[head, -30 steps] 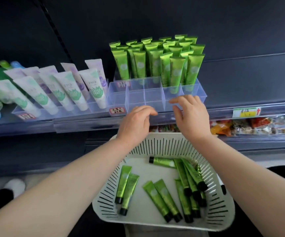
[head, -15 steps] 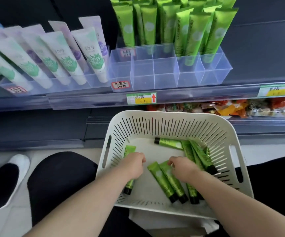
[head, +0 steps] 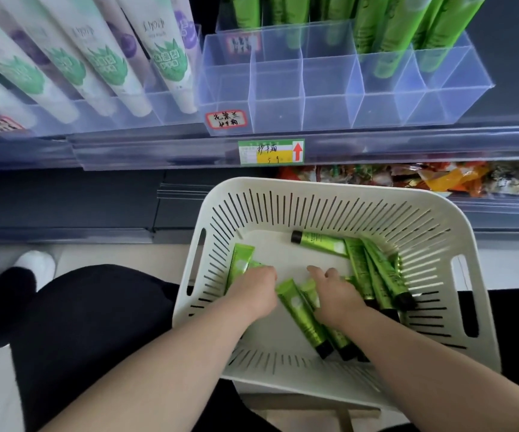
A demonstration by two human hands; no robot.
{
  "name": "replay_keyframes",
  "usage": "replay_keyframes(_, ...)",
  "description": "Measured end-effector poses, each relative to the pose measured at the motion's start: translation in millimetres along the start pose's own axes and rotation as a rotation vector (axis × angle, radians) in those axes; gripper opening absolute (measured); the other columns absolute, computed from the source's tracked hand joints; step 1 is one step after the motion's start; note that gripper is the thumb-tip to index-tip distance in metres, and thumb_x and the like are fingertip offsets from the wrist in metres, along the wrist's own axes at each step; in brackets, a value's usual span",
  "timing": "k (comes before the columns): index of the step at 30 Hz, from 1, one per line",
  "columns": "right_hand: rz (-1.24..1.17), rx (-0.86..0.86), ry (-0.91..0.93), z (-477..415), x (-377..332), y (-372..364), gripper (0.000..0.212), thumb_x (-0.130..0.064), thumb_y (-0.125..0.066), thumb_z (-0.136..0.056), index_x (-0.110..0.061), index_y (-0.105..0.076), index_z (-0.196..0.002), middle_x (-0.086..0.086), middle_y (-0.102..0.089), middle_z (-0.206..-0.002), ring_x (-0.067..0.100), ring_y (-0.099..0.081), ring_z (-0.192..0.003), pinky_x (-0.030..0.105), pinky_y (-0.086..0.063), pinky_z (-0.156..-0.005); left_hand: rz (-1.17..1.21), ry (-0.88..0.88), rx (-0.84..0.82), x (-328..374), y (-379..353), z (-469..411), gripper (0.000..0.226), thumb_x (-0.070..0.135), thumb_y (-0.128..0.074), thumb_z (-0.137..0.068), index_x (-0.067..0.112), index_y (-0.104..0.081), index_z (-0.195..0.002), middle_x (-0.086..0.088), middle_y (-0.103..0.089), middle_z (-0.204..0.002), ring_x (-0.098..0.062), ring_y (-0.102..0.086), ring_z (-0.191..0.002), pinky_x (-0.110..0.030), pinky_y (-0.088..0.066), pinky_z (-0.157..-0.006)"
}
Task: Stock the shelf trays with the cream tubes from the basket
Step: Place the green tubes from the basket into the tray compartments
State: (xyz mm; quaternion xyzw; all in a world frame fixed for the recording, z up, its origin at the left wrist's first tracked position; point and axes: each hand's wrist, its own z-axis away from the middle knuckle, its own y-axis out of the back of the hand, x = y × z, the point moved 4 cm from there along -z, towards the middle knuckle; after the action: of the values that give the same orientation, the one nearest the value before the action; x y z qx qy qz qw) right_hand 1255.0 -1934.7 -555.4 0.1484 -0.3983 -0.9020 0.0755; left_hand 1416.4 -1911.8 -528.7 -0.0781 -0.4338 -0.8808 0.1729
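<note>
A white slotted basket [head: 432,238] sits on my lap and holds several green cream tubes with black caps. My left hand [head: 253,291] is down inside it, fingers curled over the two tubes at the left [head: 240,260]. My right hand [head: 336,296] lies over the middle tubes [head: 301,316], with its fingers curled down on one of them. More tubes lean in a pile at the right [head: 376,275]. Above, a clear divided shelf tray [head: 283,98] has bare front compartments, and green tubes [head: 389,29] stand in its back rows.
White tubes with green and purple prints [head: 102,60] fill the tray to the left. A price label [head: 270,152] hangs on the shelf rail. Snack packets [head: 407,179] lie on the lower shelf. My dark-clad knees and a white shoe [head: 33,263] are at the left.
Both hands dropped from the shelf tray into the basket a second ago. Since half a second ago they have stayed on the tubes, while the view has drawn closer.
</note>
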Motion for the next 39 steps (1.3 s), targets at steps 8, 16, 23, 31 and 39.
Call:
replay_keyframes(8, -0.059, 0.089, 0.012, -4, 10, 18, 0.039, -0.021, -0.054, -0.089, -0.030, -0.040, -0.123, 0.000, -0.061, -0.088, 0.020, -0.056, -0.071, 0.028, -0.041, -0.050, -0.037, -0.004, -0.017, 11, -2, -16, 0.034, 0.006, -0.050, -0.090, 0.012, -0.055, -0.123, -0.008, -0.061, -0.116, -0.028, -0.059, -0.106, -0.039, -0.051, -0.087)
replay_keyframes(16, -0.152, 0.139, 0.043, -1, 13, 40, 0.028, -0.022, -0.049, -0.092, -0.031, -0.050, -0.118, 0.003, -0.063, -0.098, 0.023, -0.058, -0.081, 0.030, -0.045, -0.059, 0.007, 0.149, -0.093, 21, -21, -31, 0.035, 0.013, -0.058, -0.087, 0.011, -0.054, -0.122, -0.011, -0.059, -0.119, -0.029, -0.059, -0.106, -0.035, -0.050, -0.085)
replay_keyframes(23, -0.154, 0.142, 0.056, 0, 5, 43, 0.024, -0.018, -0.051, -0.090, -0.028, -0.052, -0.111, 0.003, -0.063, -0.092, 0.024, -0.059, -0.081, 0.031, -0.048, -0.061, 0.045, 0.241, -0.093, 19, -3, -26, 0.020, 0.016, -0.059, -0.084, 0.014, -0.065, -0.103, -0.006, -0.065, -0.104, -0.027, -0.063, -0.094, -0.032, -0.052, -0.077)
replay_keyframes(31, -0.222, 0.318, 0.077, 28, 3, 73, 0.025, -0.024, -0.054, -0.089, -0.032, -0.052, -0.113, -0.002, -0.062, -0.088, 0.021, -0.059, -0.074, 0.028, -0.047, -0.056, 0.303, 0.083, 0.048, 38, 17, 3, 0.011, 0.012, -0.063, -0.086, 0.022, -0.061, -0.092, -0.004, -0.064, -0.104, -0.023, -0.060, -0.093, -0.029, -0.051, -0.074)
replay_keyframes(39, -0.217, 0.539, 0.160, 79, -8, 140, 0.020, -0.024, -0.051, -0.088, -0.035, -0.054, -0.104, -0.006, -0.064, -0.086, 0.019, -0.060, -0.078, 0.031, -0.050, -0.061, 0.234, -0.144, 0.338, 54, 93, 47, 0.017, 0.020, -0.064, -0.090, 0.030, -0.070, -0.102, 0.012, -0.064, -0.096, -0.011, -0.059, -0.089, -0.026, -0.045, -0.077)
